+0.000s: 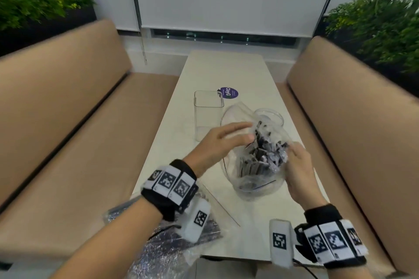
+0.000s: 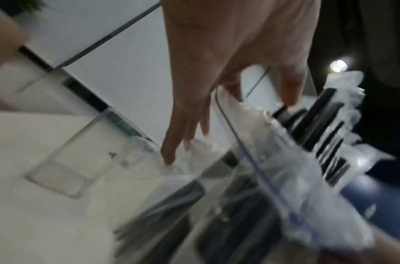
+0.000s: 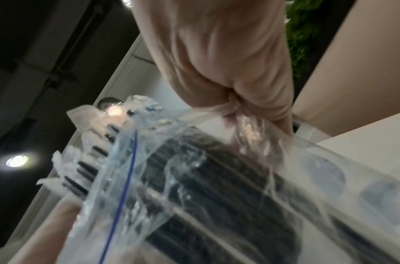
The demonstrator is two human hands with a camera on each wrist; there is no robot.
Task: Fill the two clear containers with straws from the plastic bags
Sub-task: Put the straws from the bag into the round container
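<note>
A clear plastic bag point(image 1: 256, 183) packed with black wrapped straws point(image 1: 260, 158) stands upright over the pale table point(image 1: 226, 68). My right hand point(image 1: 297, 165) pinches the bag's right side; in the right wrist view the hand point(image 3: 228, 71) bunches the film of the bag point(image 3: 172, 160) around the straws point(image 3: 205, 178). My left hand point(image 1: 226, 138) reaches to the bag's mouth with fingers nearly straight, touching the film and the straw tops point(image 2: 318, 128). An empty square clear container point(image 1: 208, 118) stands to the left. A round clear container point(image 1: 272, 116) stands just behind the bag.
A second bag of straws point(image 1: 172, 242) lies over the table's front left edge, under my left forearm. A purple round sticker point(image 1: 229, 93) sits behind the square container. Tan padded benches point(image 1: 68, 108) flank the narrow table, with planters behind them.
</note>
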